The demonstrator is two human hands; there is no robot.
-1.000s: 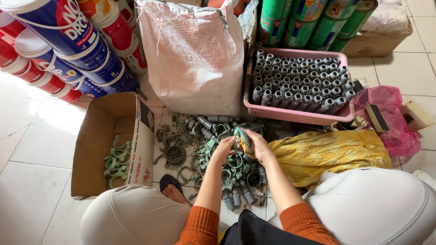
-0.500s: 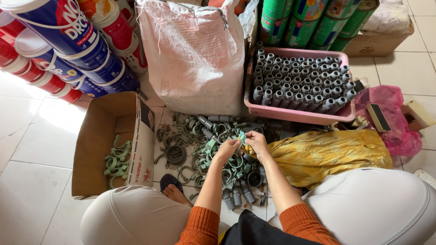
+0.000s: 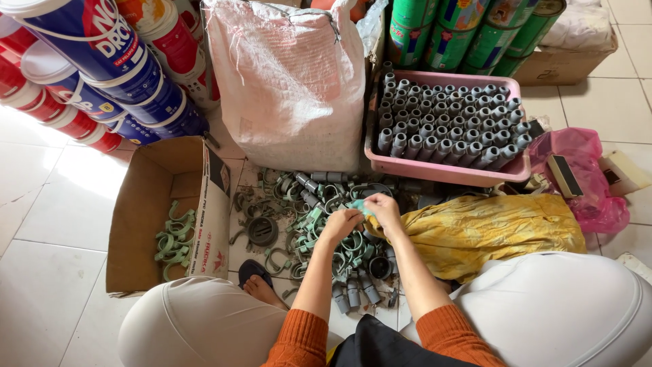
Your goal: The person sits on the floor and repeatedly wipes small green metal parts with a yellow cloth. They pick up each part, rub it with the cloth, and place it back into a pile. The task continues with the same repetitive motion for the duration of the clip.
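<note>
Head view: left hand (image 3: 341, 221) and right hand (image 3: 384, 206) meet fingertip to fingertip, both pinched on one small green clip (image 3: 358, 206), raised just above the heap of green and grey fittings (image 3: 319, 231), presumably to free it from the tangle. The clip's shape is mostly hidden by the fingers. Left of the hands a cardboard box (image 3: 146, 204) holds sorted clips; beyond, a pink tray (image 3: 441, 170) of upright grey sockets, its contents too small to read.

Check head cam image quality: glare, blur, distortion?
Head view: daylight blows out the floor tiles at left; fisheye bends the paint buckets outward near the corners; both hands, left hand and right hand, are sharp on a small green clip; the grey fittings in the pink tray stay crisp.
</note>
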